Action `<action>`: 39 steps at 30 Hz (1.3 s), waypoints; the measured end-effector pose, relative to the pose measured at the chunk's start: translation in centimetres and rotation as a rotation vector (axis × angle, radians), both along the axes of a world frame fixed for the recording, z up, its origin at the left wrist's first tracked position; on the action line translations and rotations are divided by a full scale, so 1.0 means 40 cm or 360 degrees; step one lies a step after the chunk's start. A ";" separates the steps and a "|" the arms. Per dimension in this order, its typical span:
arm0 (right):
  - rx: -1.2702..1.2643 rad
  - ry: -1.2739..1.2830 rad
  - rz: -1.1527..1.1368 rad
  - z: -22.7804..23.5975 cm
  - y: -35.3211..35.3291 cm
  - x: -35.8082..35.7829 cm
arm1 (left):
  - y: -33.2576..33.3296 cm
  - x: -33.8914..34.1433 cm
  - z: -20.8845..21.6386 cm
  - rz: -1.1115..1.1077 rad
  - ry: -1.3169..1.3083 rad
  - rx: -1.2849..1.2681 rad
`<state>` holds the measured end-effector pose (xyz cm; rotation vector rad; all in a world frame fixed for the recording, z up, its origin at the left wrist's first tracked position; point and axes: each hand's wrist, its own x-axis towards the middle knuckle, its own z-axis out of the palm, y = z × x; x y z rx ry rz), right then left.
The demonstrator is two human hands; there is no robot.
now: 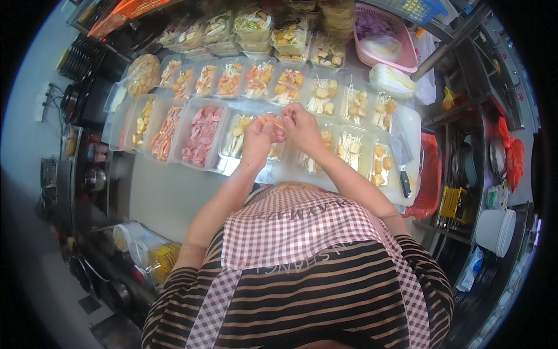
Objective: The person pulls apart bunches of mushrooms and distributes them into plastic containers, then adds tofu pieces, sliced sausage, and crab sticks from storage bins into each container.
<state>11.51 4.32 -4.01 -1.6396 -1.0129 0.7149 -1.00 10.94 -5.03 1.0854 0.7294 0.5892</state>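
My left hand is closed around orange-and-white crab sticks, held just above the rows of clear trays. Close against it, my right hand has its fingers pinched at the ends of the sticks; what lies inside that pinch is hidden. Under my left wrist sits a tray of enoki mushrooms and tofu puffs. To its left stand a tub of pink sausage slices, a tub of crab sticks and a tub of tofu puffs. Filled trays line up beyond my hands, several with crab sticks on top.
A black-handled knife lies on the white cutting board at the right. Behind it are a Chinese cabbage and a pink basket. Stacked vegetable boxes fill the back. A red crate stands beside the table.
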 end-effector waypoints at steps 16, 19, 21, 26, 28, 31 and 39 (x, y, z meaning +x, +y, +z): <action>-0.0064 -0.0132 0.0146 -0.010 -0.017 -0.046 | -0.014 -0.011 -0.020 0.0196 0.0011 0.0136; 0.0028 0.0128 0.0048 -0.028 -0.001 -0.047 | -0.009 -0.003 -0.016 0.0191 -0.0064 0.0192; 0.0017 0.0159 0.0010 -0.056 0.029 -0.021 | 0.005 0.006 -0.001 0.0184 -0.0107 0.0280; -0.0220 0.0511 0.0164 0.034 0.112 0.076 | 0.107 0.077 0.037 0.0116 -0.0246 0.0334; -0.0199 0.0481 0.0193 0.034 0.138 0.106 | 0.182 0.108 0.010 -0.0121 -0.0161 0.0384; -0.0179 0.0427 0.0229 0.038 0.155 0.137 | 0.220 0.134 0.036 -0.0331 -0.0105 0.0269; -0.0122 -0.0924 0.0342 0.044 0.146 0.181 | 0.285 0.117 0.070 -0.0869 0.0093 0.0099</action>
